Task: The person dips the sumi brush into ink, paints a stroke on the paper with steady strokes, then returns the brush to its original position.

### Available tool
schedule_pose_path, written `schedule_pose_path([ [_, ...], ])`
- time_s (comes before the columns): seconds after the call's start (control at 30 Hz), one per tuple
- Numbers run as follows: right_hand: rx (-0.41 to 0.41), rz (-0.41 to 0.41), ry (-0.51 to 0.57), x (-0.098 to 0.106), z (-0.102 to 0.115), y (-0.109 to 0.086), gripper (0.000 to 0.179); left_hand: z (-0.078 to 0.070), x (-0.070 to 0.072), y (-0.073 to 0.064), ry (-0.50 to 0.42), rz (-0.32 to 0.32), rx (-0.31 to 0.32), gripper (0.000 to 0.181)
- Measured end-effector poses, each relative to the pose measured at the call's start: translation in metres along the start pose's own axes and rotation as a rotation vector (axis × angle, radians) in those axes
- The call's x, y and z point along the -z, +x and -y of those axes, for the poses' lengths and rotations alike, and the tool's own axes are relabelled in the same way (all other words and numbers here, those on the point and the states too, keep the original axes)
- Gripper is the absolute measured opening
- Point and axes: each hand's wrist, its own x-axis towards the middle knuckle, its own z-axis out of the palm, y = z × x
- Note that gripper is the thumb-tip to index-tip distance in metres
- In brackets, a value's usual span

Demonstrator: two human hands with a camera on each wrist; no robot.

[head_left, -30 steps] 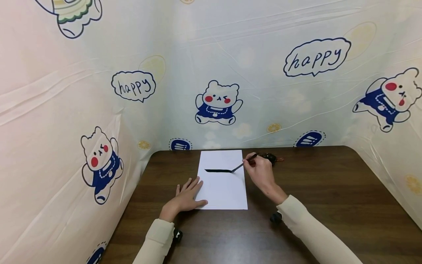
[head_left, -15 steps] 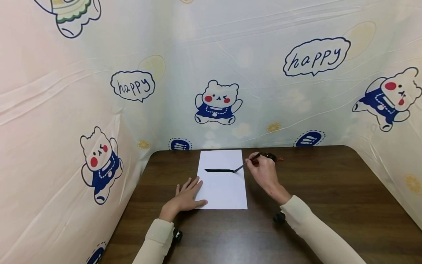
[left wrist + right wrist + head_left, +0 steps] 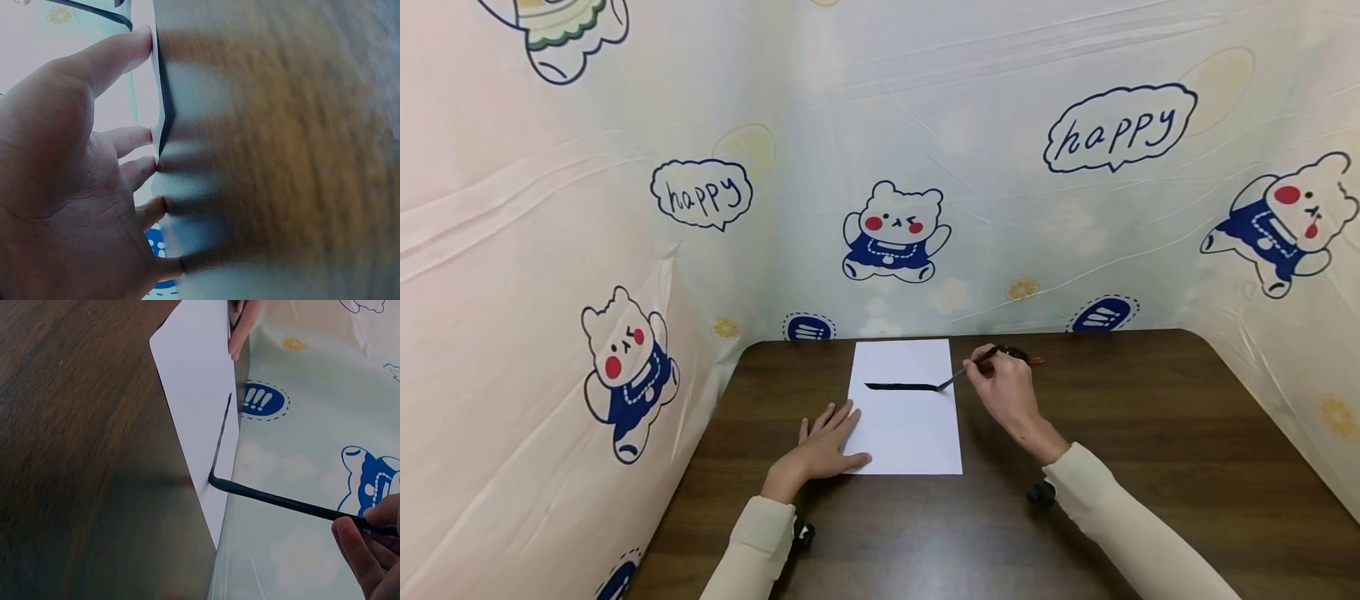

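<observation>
A white sheet of paper [image 3: 902, 433] lies on the wooden table, with a thick black horizontal stroke [image 3: 898, 387] across its upper half. My right hand [image 3: 1006, 385] pinches a dark, slim brush [image 3: 281, 501] between thumb and fingers. The brush slants down to the left, and its black tip meets the right end of the stroke. My left hand [image 3: 823, 446] rests with spread fingers on the paper's lower left edge. In the left wrist view the left thumb and fingertips [image 3: 142, 39] press down along the sheet and the tabletop.
A small dark object [image 3: 1017, 355] with a reddish-brown end sits behind my right hand, partly hidden by it. The brown table [image 3: 1150, 417] reaches back to a pale printed curtain [image 3: 985, 250], which also hangs along both sides.
My right hand and the brush have moved a little to the right, and the black stroke has grown longer that way. The left hand and the paper have stayed in place.
</observation>
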Motion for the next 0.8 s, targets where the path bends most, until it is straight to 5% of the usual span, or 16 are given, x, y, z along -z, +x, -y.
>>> schedule_pose_path([
  [0.2,0.005,-0.008,-0.011,0.0022,-0.0023,-0.0003,0.008,0.0095,-0.0072,0.0068,0.006,-0.009,0.011,0.100],
  [0.8,-0.020,0.009,0.001,0.0096,-0.0002,0.0007,0.009,0.0064,-0.0049,0.0043,0.006,-0.001,0.009,0.099],
])
